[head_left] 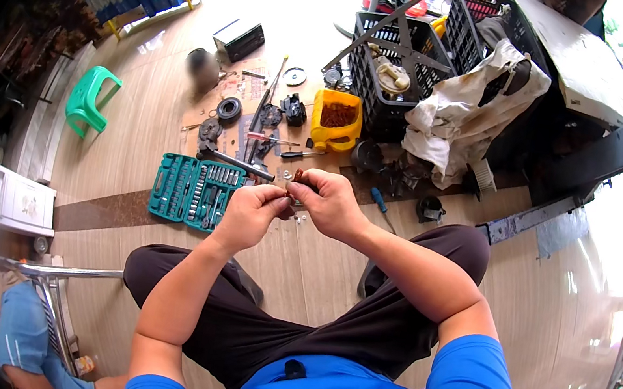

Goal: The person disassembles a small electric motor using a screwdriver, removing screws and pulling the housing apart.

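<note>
My hands are brought together in front of my knees. My right hand (334, 206) is closed, thumb and fingers pinching a small reddish-brown, copper-coloured part (298, 174) whose kind I cannot make out. Fingertips of my left hand (246, 216) are pinched together just beside it; what lies between them is mostly hidden. Below and left of the hands, a teal socket set case (173, 185) lies unfolded on the floor with sockets and a ratchet in it. A dark metal tube (242, 164) points toward my fingers from beyond the case.
Farther off, a yellow cut-open jug (333, 135) holds brown pieces. Black motor parts (292, 109), a black ring (229, 110) and screwdrivers lie around cardboard. Black crates (375, 112) and a stained cloth (448, 126) stand right. A green stool (91, 100) is left; a seated person (27, 322) is lower left.
</note>
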### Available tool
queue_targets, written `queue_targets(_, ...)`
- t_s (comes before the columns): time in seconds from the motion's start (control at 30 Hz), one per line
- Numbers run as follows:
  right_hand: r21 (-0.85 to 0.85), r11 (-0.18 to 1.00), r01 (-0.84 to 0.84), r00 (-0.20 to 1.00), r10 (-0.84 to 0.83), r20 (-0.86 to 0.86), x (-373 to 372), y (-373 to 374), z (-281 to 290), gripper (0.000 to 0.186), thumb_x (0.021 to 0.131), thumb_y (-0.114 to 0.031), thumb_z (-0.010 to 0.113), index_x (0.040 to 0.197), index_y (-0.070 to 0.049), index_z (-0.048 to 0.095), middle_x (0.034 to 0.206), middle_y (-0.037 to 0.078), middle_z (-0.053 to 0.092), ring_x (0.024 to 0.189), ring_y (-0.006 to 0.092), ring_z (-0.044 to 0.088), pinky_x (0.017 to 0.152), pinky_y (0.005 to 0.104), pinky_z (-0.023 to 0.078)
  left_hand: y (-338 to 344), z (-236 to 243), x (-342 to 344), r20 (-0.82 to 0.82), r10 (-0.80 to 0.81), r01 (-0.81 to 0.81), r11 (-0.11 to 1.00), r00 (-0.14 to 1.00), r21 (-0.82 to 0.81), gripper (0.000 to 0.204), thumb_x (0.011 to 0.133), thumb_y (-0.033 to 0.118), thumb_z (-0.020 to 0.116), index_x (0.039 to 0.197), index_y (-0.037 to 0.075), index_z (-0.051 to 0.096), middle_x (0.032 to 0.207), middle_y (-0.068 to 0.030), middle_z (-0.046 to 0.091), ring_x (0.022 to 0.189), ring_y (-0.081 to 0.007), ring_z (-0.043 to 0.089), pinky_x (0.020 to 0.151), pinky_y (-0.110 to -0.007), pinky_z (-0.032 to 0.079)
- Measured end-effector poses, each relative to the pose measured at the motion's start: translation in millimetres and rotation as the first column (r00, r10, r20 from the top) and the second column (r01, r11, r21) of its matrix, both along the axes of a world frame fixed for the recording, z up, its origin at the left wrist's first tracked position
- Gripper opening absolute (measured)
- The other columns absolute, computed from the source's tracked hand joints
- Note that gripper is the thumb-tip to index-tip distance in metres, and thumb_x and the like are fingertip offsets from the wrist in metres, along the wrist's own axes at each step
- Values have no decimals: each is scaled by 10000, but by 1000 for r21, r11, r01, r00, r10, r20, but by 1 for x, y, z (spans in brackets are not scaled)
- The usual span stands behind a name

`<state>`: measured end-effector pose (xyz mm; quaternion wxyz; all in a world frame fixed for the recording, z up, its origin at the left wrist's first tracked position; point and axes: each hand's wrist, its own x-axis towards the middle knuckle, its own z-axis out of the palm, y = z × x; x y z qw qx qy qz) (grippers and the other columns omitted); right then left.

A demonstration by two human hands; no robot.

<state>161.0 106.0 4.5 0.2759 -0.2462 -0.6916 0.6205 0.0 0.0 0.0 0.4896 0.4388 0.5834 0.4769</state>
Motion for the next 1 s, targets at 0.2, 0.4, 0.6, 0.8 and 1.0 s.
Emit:
queue_targets(0.2, 56, 997, 60, 998, -61, 15, -4, -5, 6, 142, 959, -94, 659, 942, 41, 700, 756, 94, 692, 683, 108, 627, 614, 294, 509, 0, 4, 3, -208, 94, -82, 995, 974, 64, 86, 925, 4, 681, 983, -50, 711, 868, -54, 723, 780, -91, 651, 722, -249, 544)
queue_targets(0.4, 177, 982, 64, 998, -66, 7, -1, -6, 5, 137, 935, -88, 661, 934, 45, 696, 782, 159, 682, 692, 198, 661, 639, 339, 516, 1, 11, 9, -434, 113, -93, 993, 894, 67, 104, 881, 50, 753, 899, -35, 695, 786, -37, 710, 722, -60, 604, 660, -236, 501)
queue_targets(0.6, 206, 978, 44, 999, -46, 6, 0, -3, 5, 140, 942, -90, 654, 924, 45, 688, 780, 164, 672, 678, 209, 667, 620, 345, 519, 2, 13, 6, -345, 41, -28, 999, 938, 44, 119, 926, 71, 704, 929, -48, 690, 788, -56, 710, 727, -89, 633, 689, -268, 531)
queue_targets(0.8, 63, 997, 40, 998, -37, -45, 0, -7, 9, 162, 958, -111, 661, 929, 46, 690, 768, 145, 680, 665, 171, 664, 594, 343, 521, 1, 5, 6, -299, 31, 2, 994, 954, 107, 130, 963, 37, 622, 1002, -63, 696, 811, -89, 720, 764, -128, 682, 720, -285, 558)
queue_targets(1.0, 152, 986, 69, 998, -70, 2, -2, -4, 5, 184, 959, -131, 676, 935, 50, 696, 757, 118, 687, 686, 129, 639, 620, 320, 510, 1, 9, 8, -442, 133, -69, 985, 887, 158, 118, 913, 66, 680, 957, -40, 712, 803, -142, 724, 738, -208, 711, 690, -317, 550)
